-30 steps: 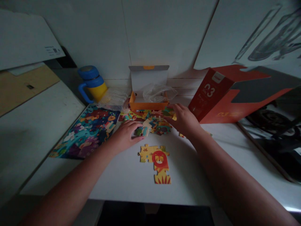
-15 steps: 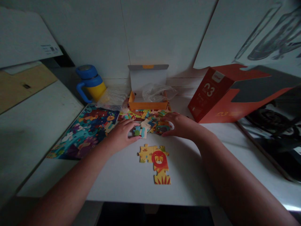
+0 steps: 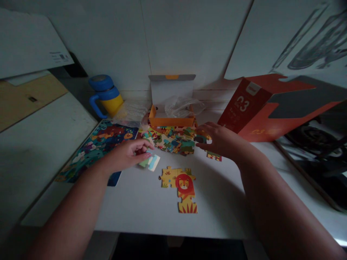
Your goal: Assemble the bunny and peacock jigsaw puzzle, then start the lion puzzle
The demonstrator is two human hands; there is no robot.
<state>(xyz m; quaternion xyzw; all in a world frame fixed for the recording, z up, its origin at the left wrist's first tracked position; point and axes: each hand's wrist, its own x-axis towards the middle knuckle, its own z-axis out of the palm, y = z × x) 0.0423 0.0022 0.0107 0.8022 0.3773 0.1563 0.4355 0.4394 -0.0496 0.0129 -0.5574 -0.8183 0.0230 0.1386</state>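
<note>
My left hand [image 3: 130,154] pinches a green, blue and cream puzzle piece [image 3: 153,163] just above the table, left of the pile. My right hand [image 3: 217,139] curls around dark and orange puzzle pieces [image 3: 201,139] at the right end of the pile. A red and yellow puzzle piece [image 3: 214,156] lies under its edge. Between the hands spreads a heap of loose puzzle pieces [image 3: 173,141]. Nearer to me lies a joined group of yellow pieces with a red-maned lion [image 3: 184,182], flat on the table.
A dark picture sheet [image 3: 89,159] lies at the left of the white table [image 3: 135,209]. Behind the heap stands an open orange box [image 3: 172,122] with a clear plastic bag [image 3: 184,106]. A blue and yellow mug [image 3: 107,97] stands back left, a large red box [image 3: 244,108] back right.
My left hand has moved left and toward me with its puzzle piece. My right hand has slid right, drawing puzzle pieces away from the heap. The lion group stays put.
</note>
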